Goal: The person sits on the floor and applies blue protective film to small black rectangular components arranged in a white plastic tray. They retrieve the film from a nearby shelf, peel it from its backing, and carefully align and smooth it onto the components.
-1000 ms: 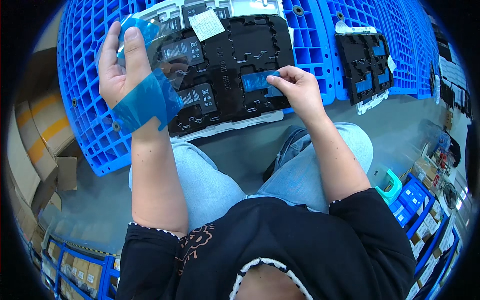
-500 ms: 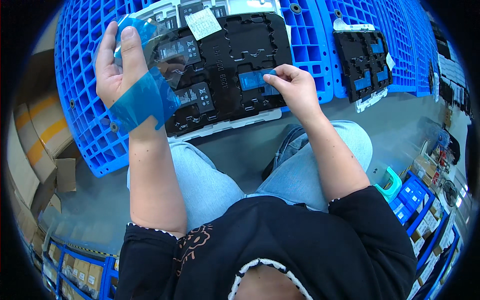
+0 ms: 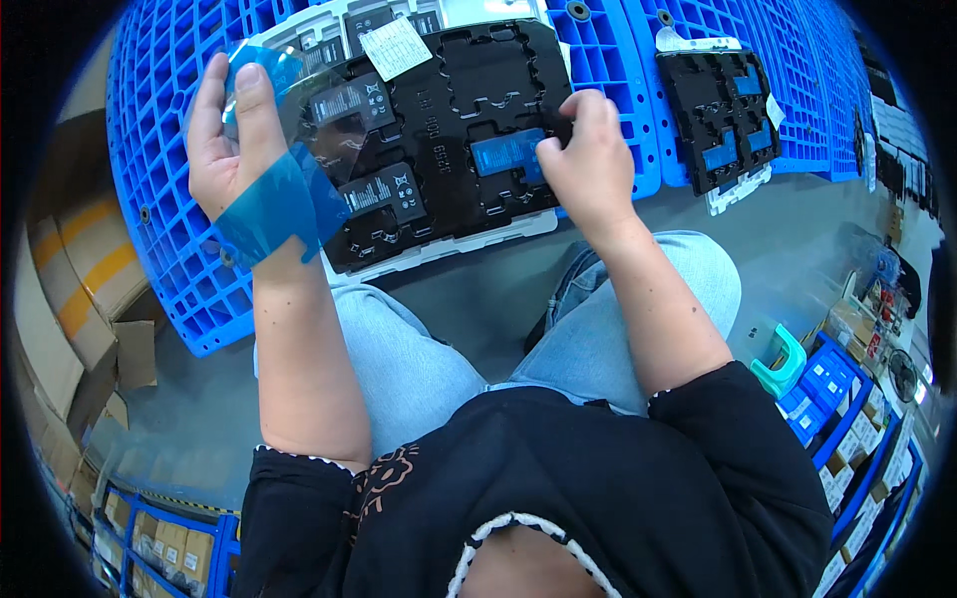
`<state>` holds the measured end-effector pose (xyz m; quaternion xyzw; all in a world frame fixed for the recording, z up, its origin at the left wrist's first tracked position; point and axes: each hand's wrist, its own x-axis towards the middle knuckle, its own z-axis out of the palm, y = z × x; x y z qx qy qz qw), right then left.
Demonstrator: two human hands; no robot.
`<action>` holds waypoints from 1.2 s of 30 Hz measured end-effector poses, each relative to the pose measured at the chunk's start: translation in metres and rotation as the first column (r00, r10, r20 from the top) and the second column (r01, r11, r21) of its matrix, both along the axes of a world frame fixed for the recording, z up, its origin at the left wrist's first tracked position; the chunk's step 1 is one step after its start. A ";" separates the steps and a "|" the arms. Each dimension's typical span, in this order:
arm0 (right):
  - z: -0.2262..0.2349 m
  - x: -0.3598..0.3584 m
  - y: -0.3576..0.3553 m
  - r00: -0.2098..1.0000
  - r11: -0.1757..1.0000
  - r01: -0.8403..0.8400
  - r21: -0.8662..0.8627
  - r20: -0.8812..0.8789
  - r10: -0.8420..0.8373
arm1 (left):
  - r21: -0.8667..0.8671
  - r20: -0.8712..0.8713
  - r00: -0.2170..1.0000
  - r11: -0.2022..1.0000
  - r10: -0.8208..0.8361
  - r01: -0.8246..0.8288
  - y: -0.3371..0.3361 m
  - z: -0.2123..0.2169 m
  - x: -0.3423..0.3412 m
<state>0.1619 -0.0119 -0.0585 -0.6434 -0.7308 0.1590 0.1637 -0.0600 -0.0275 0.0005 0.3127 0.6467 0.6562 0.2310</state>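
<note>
My left hand (image 3: pixel 224 140) is raised over the left end of the black tray (image 3: pixel 439 214), closed on thin blue and clear plastic film (image 3: pixel 274 70). More blue film (image 3: pixel 267 214) hangs across my left wrist. Flat black batteries (image 3: pixel 354 105) with white print lie in the tray's left pockets. One battery (image 3: pixel 503 151), covered in blue film, sits in a right-hand pocket. Beside its right end is my right hand (image 3: pixel 595 164), thumb and fingers apart, with nothing visible between them. A white paper label (image 3: pixel 396 48) lies across the tray's far edge.
The tray rests on white trays upon blue plastic pallets (image 3: pixel 179 199). A second black tray (image 3: pixel 713 120) with blue-covered pieces stands to the right. Cardboard boxes (image 3: pixel 85 269) are at the left, and a turquoise stool (image 3: pixel 783 364) is at the lower right.
The right thumb and fingers have parted from their pinch at the blue-covered battery's right end, and the fingers have lifted away. The left hand still holds the film, almost unmoved.
</note>
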 end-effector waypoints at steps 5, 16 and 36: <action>0.037 -0.020 -0.004 0.686 0.957 -0.152 -0.248 -0.723 -0.078 | -0.005 -0.460 0.879 0.990 -0.126 0.140 0.002 -0.020 -0.012; 0.054 -0.067 -0.006 0.456 0.615 -0.578 -0.537 -0.837 -0.302 | -0.131 -0.784 0.578 0.970 -0.227 0.204 -0.005 -0.043 -0.015; -0.003 -0.096 -0.008 0.885 0.781 -0.356 -0.513 -0.453 0.106 | -0.004 -0.337 0.929 0.986 0.157 -0.168 -0.029 -0.002 -0.067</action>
